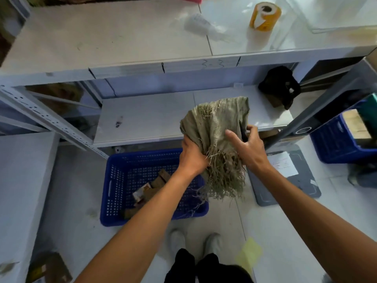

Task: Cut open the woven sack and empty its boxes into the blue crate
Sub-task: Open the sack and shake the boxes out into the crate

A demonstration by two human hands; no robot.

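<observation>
A crumpled grey-green woven sack (216, 127) hangs in the air above the right rim of the blue crate (114, 180), its frayed cut edge dangling down. My left hand (191, 154) grips the sack's lower left side. My right hand (247, 146) rests against its right side with the fingers spread, and a dark object shows under the thumb; I cannot tell what it is. Several brown boxes (155, 186) lie inside the crate on the floor.
A grey shelf rack (183, 113) stands behind the crate, with a yellow tape roll (265, 16) on top and a black item (280, 86) on the lower shelf. A second blue crate (338, 141) sits at right, a grey mat with paper (283, 176) beside it. My shoes (193, 242) are near the crate.
</observation>
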